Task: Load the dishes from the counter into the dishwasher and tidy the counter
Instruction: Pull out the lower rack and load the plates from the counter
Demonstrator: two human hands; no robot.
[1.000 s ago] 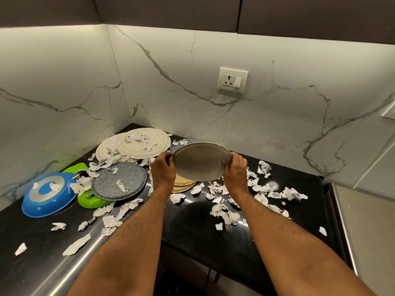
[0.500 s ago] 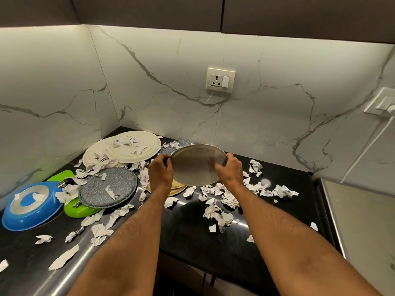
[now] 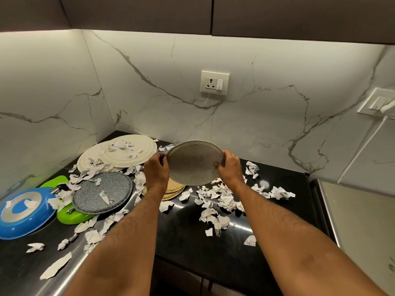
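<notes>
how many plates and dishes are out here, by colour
Grey: 2, the held plate and the speckled plate
Cream: 2, the cream plates overlapping at the back
Tan: 1 stack, count within unclear
Blue: 1, the blue dish
Green: 1, the green dish
Total: 7 at least

I see a dull, speckled grey plate (image 3: 193,162), a shiny black counter (image 3: 192,242), crumpled white paper bits (image 3: 224,202), shiny blue (image 3: 25,212) and green plastic plates (image 3: 71,216), and a smooth marble wall (image 3: 149,82)
</notes>
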